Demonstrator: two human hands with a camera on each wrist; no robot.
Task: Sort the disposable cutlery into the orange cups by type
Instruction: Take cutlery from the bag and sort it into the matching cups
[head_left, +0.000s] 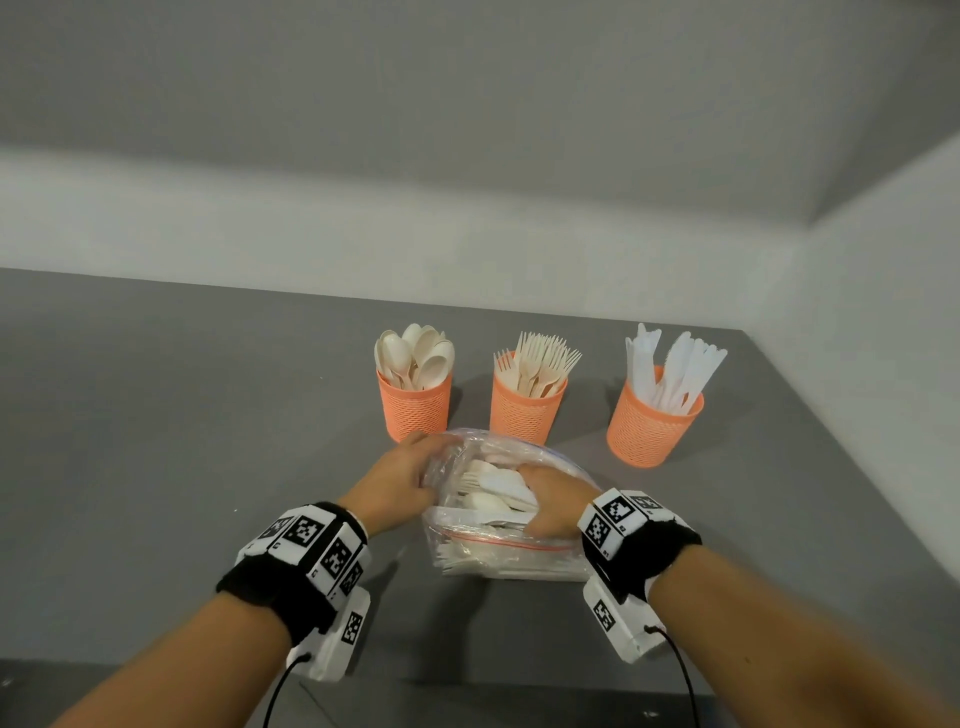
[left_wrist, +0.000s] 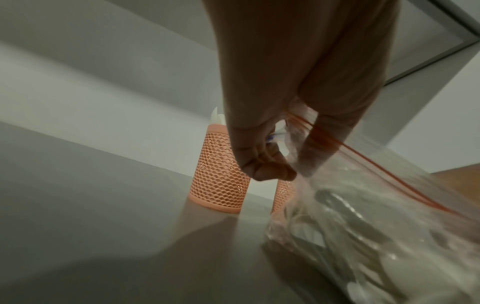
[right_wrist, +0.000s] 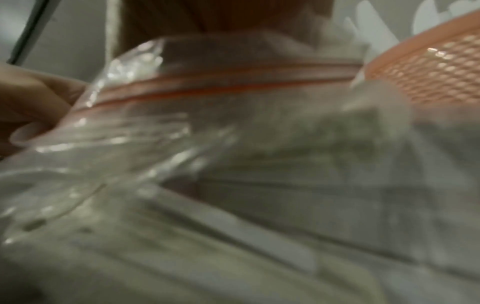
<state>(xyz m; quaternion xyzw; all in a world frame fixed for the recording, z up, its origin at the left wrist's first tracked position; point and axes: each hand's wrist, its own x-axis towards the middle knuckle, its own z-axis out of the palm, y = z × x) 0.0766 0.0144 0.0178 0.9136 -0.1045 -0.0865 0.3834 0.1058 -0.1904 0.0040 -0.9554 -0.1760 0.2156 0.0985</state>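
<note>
Three orange mesh cups stand in a row on the grey table: spoons (head_left: 413, 410) on the left, forks (head_left: 524, 413) in the middle, white knives (head_left: 652, 428) on the right. In front of them lies a clear zip bag (head_left: 498, 551) holding mixed cutlery (head_left: 493, 488). My left hand (head_left: 400, 480) pinches the bag's left rim, with its curled fingers (left_wrist: 262, 164) on the red zip strip (left_wrist: 363, 158). My right hand (head_left: 553, 501) holds the right rim, thumb (right_wrist: 31, 107) against the plastic and fingers reaching into the mouth, where they are hidden.
The table (head_left: 182, 441) ends at a pale wall close behind the cups and at an edge on the right, just beyond the knife cup (right_wrist: 428, 72). The left wrist view shows the spoon cup (left_wrist: 221, 174) beside the bag (left_wrist: 363, 226).
</note>
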